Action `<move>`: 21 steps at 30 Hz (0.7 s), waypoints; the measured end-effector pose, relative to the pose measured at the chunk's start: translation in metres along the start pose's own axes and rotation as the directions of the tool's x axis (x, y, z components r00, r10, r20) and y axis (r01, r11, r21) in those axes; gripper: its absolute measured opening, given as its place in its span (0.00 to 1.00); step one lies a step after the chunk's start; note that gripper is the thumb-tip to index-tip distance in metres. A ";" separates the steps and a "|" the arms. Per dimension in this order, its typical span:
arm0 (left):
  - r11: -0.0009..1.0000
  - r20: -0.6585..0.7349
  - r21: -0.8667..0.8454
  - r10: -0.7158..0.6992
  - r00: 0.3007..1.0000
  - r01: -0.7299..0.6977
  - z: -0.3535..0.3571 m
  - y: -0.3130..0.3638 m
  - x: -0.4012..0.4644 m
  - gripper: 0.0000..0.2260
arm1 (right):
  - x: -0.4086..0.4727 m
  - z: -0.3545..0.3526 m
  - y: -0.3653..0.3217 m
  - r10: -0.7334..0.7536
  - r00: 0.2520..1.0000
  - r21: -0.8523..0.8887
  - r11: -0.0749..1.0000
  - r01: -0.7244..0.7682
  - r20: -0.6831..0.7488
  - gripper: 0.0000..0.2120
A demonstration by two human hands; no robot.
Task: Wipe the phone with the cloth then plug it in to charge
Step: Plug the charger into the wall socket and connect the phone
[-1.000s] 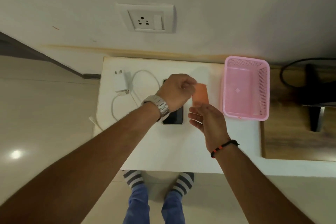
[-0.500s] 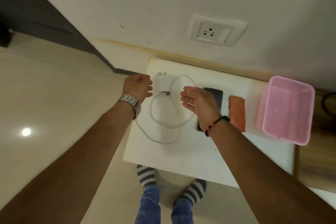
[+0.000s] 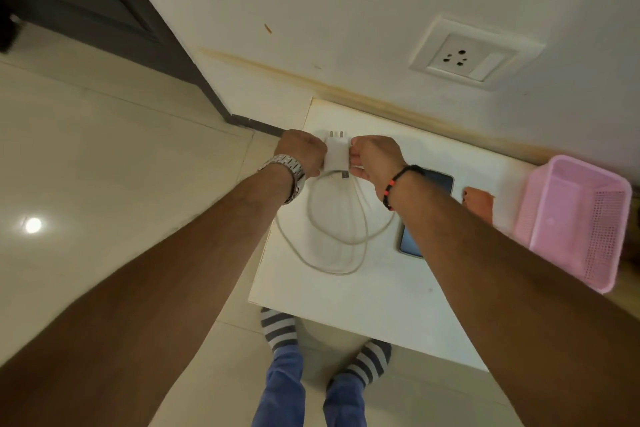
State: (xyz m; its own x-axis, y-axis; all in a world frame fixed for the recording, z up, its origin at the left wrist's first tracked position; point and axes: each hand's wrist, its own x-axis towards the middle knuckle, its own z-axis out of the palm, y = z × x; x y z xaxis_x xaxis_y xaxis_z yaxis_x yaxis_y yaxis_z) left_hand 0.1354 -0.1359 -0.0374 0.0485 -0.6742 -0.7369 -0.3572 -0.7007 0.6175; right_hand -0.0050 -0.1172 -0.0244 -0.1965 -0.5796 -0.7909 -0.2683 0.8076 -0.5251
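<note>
A white charger adapter [image 3: 336,153] lies at the far left of the white table [image 3: 381,298], prongs pointing to the wall. My left hand [image 3: 303,151] grips its left side and my right hand [image 3: 375,158] pinches its right side. Its white cable [image 3: 337,239] loops across the table toward me. The dark phone [image 3: 415,239] lies face up to the right, partly hidden under my right forearm. The orange cloth [image 3: 479,201] rests beside the phone, between it and the basket.
A pink plastic basket [image 3: 578,218] stands at the table's right end. A white wall socket [image 3: 476,54] with a switch is on the wall above the table. My striped socks show on the tiled floor below the near edge.
Both hands left the cloth and phone and moved left to the adapter, closing on it from either side. The cloth now lies on the table beside the phone. The view swung left.
</note>
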 end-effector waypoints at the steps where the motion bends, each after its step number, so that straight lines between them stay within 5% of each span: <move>1: 1.000 -0.005 0.006 0.001 1.000 -0.001 0.000 0.001 0.001 0.10 | 0.001 0.001 -0.001 -0.002 1.000 0.009 1.000 0.002 -0.001 0.17; 6: 0.998 0.011 0.057 0.030 0.999 -0.031 0.000 0.003 0.001 0.09 | -0.011 0.005 -0.007 -0.019 0.998 0.090 0.996 0.024 -0.051 0.17; 9: 0.999 -0.021 -0.036 0.027 0.999 -0.027 -0.003 0.004 -0.003 0.03 | -0.029 0.004 -0.012 -0.024 0.993 0.285 0.957 0.057 -0.116 0.11; 15: 0.942 0.129 -0.335 0.009 0.992 0.035 -0.018 0.009 -0.028 0.18 | -0.055 -0.009 -0.007 -0.122 0.987 0.399 0.904 0.155 -0.107 0.15; 21: 0.912 0.233 -0.406 0.039 0.972 0.061 -0.021 0.023 -0.056 0.20 | -0.072 -0.025 0.002 -0.184 0.974 0.465 0.856 0.226 -0.135 0.14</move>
State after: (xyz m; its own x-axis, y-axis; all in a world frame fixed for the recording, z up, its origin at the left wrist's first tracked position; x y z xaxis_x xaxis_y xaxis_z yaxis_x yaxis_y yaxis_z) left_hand 0.1441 -0.1194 0.0238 -0.1844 -0.6282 -0.7559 0.0563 -0.7745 0.6300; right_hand -0.0148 -0.0765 0.0390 -0.2691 -0.7276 -0.6310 0.1645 0.6108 -0.7745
